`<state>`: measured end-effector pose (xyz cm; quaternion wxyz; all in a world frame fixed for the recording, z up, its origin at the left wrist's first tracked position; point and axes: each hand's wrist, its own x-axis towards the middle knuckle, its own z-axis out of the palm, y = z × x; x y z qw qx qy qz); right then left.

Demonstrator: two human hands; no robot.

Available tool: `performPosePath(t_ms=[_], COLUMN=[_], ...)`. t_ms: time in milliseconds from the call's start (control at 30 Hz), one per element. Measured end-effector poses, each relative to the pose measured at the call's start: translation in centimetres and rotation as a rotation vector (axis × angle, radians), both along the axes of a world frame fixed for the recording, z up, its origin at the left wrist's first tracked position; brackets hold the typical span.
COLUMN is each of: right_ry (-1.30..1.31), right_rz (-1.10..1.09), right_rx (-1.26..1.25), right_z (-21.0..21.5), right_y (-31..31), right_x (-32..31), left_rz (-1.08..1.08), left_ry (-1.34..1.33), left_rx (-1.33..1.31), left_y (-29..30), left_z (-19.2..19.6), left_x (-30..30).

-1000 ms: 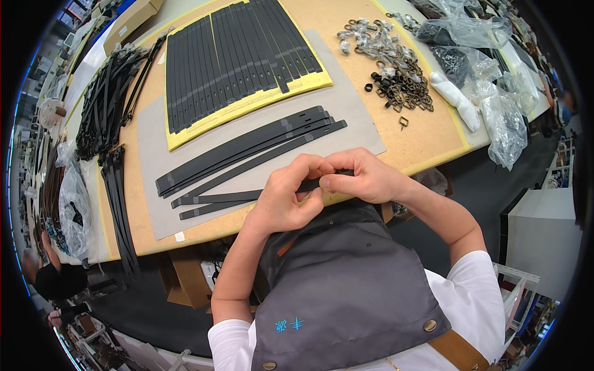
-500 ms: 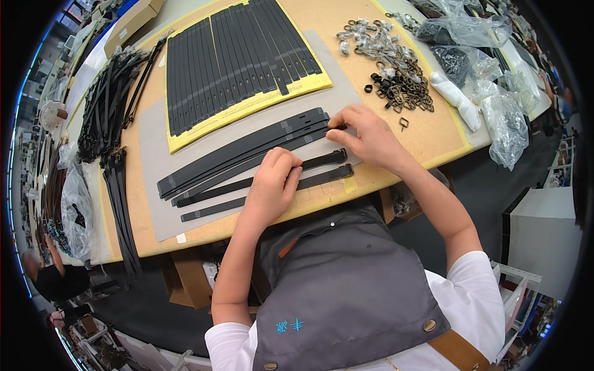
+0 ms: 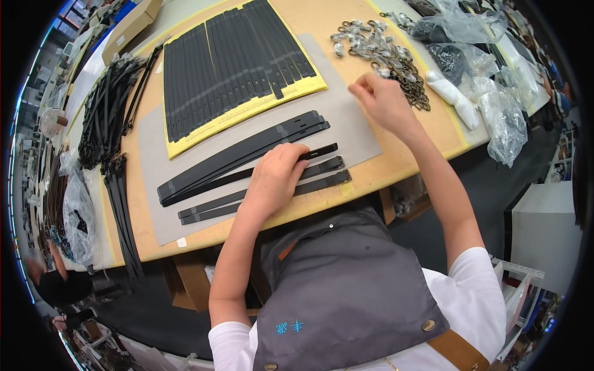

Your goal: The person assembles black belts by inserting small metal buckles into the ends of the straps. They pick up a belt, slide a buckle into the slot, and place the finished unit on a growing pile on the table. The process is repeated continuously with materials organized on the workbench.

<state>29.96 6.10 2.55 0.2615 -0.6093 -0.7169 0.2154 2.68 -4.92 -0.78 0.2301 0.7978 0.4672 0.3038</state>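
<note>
three black straps (image 3: 266, 185) lie under flat left hand (image 3: 276, 175); right hand (image 3: 380, 99) pinched near metal rings (image 3: 396, 59).

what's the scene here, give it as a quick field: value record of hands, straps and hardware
left hand: left hand rests flat on the loose black straps
right hand: right hand reaches, fingers pinched, at the edge of the metal rings and clasps; whether it holds one cannot be told
work surface: grey mat on a tan table
stacked stock: row of black straps on a yellow board
far left: bundle of black straps over the table edge
far right: clear plastic bags
</note>
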Motion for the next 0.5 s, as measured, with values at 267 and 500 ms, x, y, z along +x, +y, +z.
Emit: performPosePath(t_ms=[267, 500], right_ry=[-0.15, 0.948], right_rz=[0.079, 0.256], right_rx=[0.046, -0.61], right_z=[-2.9, -1.3], right_y=[3.3, -5.1], right_x=[1.2, -0.4], left_rz=[0.039, 0.078], left_ry=[-0.161, -0.292], left_rx=[-0.073, -0.106], left_y=[0.3, 0.7], left_z=[0.2, 1.1], left_x=[-0.2, -0.2])
